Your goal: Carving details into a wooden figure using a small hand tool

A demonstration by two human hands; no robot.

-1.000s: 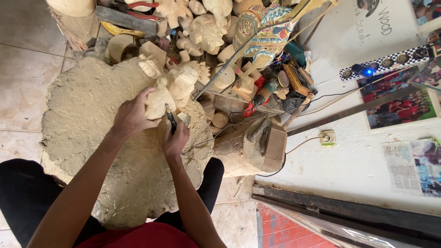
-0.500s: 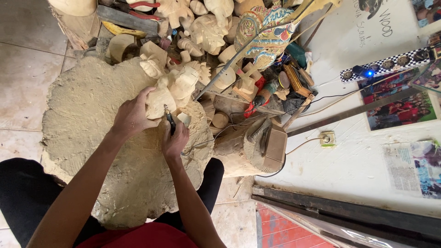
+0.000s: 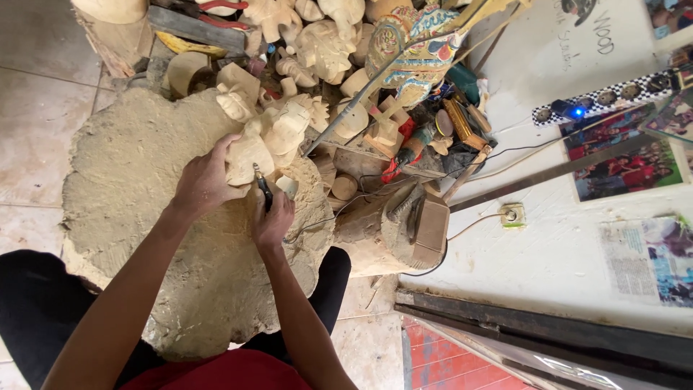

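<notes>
The pale wood carving (image 3: pixel 256 148) sits on top of a big sawdust-coated slab (image 3: pixel 137 188) that fills the person's lap area, propped at its far edge so the worked face tilts up toward the eyes. The left hand (image 3: pixel 203 180) lies over the carving's near-left side, fingers curled and pressed onto the wood, a grip that seems meant to pin the piece against the slab so it cannot shift under the tool. The right hand (image 3: pixel 273 220) pinches a slim dark rotary tool (image 3: pixel 261 188) like a pen, fingers closed tight round its body with the tip pointing up at the carving's lower edge; holding it that low near the tip likely gives fine control. A thin cord (image 3: pixel 317 220) runs from the hand off to the right, toward a dusty block-shaped machine (image 3: pixel 422 227). Beyond the carving, unfinished wooden figures (image 3: pixel 325 43) are heaped just behind it, within reach, and a painted, many-coloured carved piece (image 3: pixel 415 50) leans among them. To the right, a white wall (image 3: pixel 548 245) carries a small socket (image 3: pixel 513 214) and some pictures.
</notes>
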